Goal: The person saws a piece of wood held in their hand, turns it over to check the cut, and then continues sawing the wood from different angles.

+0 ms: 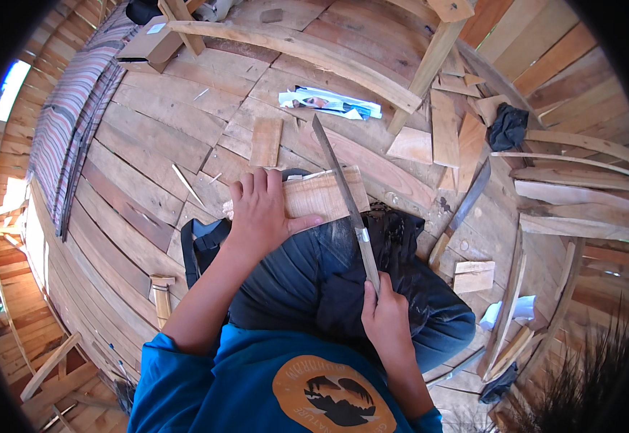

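Observation:
My left hand grips a short wooden board over my lap, its fingers over the far edge and its thumb along the near side. My right hand is closed round the pale handle of a long knife. The narrow dark blade points away from me and crosses the right part of the board. Whether its edge is cutting into the wood or only lies against it, I cannot tell. Dark cloth lies beneath the board's right end, with light specks on it.
To the right, a second long knife lies on the plank floor. Wood offcuts and a black bag are beyond it. A plastic packet lies ahead, near a wooden beam. A striped mat and cardboard box are far left.

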The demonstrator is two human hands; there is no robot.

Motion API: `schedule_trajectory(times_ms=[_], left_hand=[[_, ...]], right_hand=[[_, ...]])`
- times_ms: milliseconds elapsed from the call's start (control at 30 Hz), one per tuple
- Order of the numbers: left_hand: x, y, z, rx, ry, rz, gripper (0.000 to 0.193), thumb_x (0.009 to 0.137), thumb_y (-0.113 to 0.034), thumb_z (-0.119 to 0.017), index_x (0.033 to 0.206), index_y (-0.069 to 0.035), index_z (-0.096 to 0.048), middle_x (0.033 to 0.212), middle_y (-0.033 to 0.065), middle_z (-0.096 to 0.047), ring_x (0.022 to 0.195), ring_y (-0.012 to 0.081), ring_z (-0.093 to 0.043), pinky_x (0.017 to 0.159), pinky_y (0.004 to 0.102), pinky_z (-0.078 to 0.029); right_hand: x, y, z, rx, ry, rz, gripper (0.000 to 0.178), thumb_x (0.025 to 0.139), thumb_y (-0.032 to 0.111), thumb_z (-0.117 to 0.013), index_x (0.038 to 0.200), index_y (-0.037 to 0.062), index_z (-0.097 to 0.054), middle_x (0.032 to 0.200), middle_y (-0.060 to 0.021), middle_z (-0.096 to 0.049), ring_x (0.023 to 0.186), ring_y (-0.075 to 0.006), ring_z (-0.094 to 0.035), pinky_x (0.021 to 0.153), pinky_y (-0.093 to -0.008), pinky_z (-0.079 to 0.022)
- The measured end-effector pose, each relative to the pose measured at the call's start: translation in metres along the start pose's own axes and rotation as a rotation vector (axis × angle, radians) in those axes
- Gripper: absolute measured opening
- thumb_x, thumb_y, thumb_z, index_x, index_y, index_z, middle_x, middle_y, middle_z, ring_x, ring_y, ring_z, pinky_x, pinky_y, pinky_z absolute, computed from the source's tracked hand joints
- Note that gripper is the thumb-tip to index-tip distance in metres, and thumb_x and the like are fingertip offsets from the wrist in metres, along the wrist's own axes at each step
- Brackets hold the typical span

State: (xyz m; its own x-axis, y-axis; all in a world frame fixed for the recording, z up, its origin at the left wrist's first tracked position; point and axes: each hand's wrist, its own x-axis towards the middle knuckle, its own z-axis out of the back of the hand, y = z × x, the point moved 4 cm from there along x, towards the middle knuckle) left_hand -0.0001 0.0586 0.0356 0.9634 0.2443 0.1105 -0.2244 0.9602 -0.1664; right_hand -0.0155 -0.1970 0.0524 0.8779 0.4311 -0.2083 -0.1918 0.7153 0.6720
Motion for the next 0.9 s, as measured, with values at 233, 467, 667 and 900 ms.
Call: schedule_trajectory(times_ms=[233, 467, 667, 900], left_hand=[[0.001, -0.005, -0.004, 0.004, -0.084, 0.061, 0.090, 0.067, -0.078, -0.063, 0.107, 0.002, -0.052, 0.098, 0.0158, -0.051, 0.095, 0.0309, -0.051, 0.086, 0.0435, -0.035], [0.006, -0.009, -0.003, 0.001, -0.061, 0.177, 0.094, 0.058, -0.080, -0.069, 0.104, 0.001, -0.054, 0.094, 0.0135, -0.053, 0.092, 0.0301, -0.055, 0.083, 0.0418, -0.038], [0.004, -0.005, -0.007, -0.020, -0.081, 0.142, 0.098, 0.055, -0.083, -0.067, 0.103, 0.001, -0.054, 0.092, 0.0131, -0.054, 0.090, 0.0288, -0.055, 0.081, 0.0418, -0.036], [0.013, -0.010, -0.015, 0.030, -0.127, 0.139, 0.098, 0.056, -0.086, -0.064, 0.100, 0.001, -0.056, 0.084, 0.0133, -0.054, 0.082, 0.0274, -0.055, 0.077, 0.0410, -0.034]], right_hand=[[0.002, 0.002, 0.003, -0.052, 0.015, 0.015, 0.016, 0.098, 0.017, -0.052, 0.102, 0.0018, -0.055, 0.063, -0.0216, -0.061, 0.058, -0.0405, -0.063, 0.052, -0.0477, -0.051], [0.005, 0.011, -0.006, -0.138, 0.029, -0.004, 0.016, 0.098, 0.017, -0.051, 0.103, 0.0021, -0.054, 0.063, -0.0208, -0.062, 0.059, -0.0390, -0.065, 0.053, -0.0464, -0.052], [-0.005, 0.009, 0.006, -0.163, 0.027, -0.018, 0.015, 0.098, 0.017, -0.051, 0.101, 0.0024, -0.053, 0.062, -0.0216, -0.061, 0.057, -0.0401, -0.064, 0.051, -0.0471, -0.051], [0.020, 0.018, -0.003, -0.203, 0.059, -0.043, 0.015, 0.099, 0.017, -0.050, 0.099, 0.0020, -0.052, 0.062, -0.0232, -0.061, 0.059, -0.0418, -0.064, 0.051, -0.0485, -0.050]])
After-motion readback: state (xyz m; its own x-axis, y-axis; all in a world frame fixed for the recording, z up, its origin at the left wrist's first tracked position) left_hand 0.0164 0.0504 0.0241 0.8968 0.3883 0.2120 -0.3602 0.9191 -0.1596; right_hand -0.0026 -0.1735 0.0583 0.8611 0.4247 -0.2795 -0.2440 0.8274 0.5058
